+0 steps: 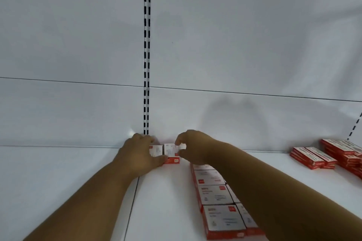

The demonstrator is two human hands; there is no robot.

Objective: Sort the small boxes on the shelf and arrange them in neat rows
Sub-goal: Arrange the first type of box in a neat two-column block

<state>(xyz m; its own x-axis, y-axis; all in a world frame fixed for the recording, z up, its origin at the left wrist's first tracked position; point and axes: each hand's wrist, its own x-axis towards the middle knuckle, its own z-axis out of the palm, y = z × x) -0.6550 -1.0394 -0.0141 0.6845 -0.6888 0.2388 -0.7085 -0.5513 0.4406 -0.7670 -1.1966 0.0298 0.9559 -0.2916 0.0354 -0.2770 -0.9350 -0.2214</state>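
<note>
Small red-and-white boxes (170,152) stand at the back of the white shelf (78,172), against the rear panel. My left hand (140,154) is curled over the left box (155,150), thumb at its front. My right hand (193,147) pinches the right end of the same group between thumb and fingers. A row of matching boxes (215,191) runs from the back toward me under my right forearm, partly hidden by it.
A pile of longer red boxes (323,155) lies at the far right of the shelf. A slotted upright (147,55) runs down the back panel just behind my left hand. A seam (131,205) divides the shelf boards.
</note>
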